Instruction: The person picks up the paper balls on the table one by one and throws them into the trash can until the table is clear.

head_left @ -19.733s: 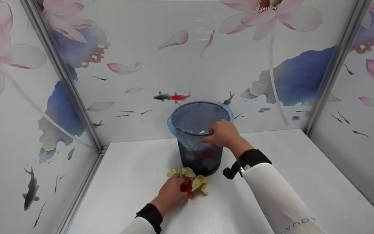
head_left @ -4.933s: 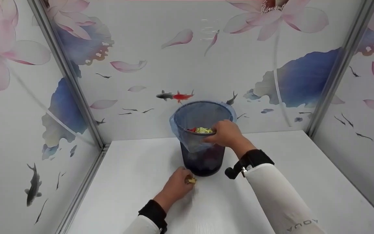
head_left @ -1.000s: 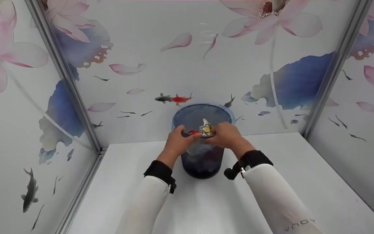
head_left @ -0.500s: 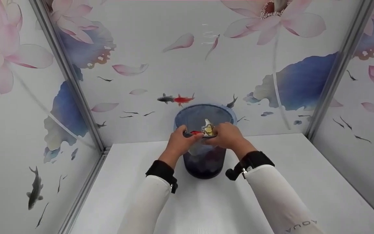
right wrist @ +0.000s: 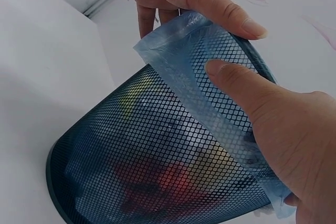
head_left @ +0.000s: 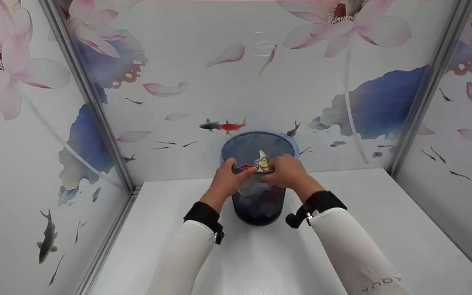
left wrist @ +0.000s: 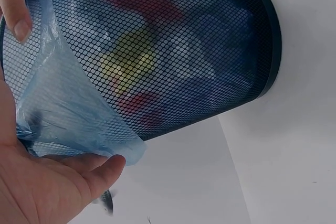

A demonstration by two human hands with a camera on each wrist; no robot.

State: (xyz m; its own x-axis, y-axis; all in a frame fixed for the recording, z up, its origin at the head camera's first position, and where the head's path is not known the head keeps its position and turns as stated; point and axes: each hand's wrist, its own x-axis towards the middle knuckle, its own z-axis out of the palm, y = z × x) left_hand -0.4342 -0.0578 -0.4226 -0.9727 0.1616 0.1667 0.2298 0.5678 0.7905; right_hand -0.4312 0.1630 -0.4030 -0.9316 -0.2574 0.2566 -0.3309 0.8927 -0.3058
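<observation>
A dark mesh wastebasket (head_left: 258, 207) stands on the white table, with a thin blue plastic bag (left wrist: 63, 98) lining it and folded over its rim. My left hand (head_left: 225, 178) grips the near left part of the rim, together with the bag's edge. Just to its right, my right hand (head_left: 288, 172) holds the same rim, its thumb pressed on the outside over the bag in the right wrist view. Between the hands, crumpled yellow and silvery paper (head_left: 264, 164) and a red scrap (head_left: 247, 167) show at the opening. More crumpled coloured pieces (right wrist: 173, 177) show through the mesh.
The white table (head_left: 154, 229) runs back to a white wall panel (head_left: 170, 155) printed with flowers and fish, close behind the basket. Metal frame posts (head_left: 96, 119) stand at the left and right corners, joining side panels.
The yellow and red crumpled paper that lay by the basket's foot is gone from the table. My left hand has risen from there to the rim. Over the last second both hands stay put.
</observation>
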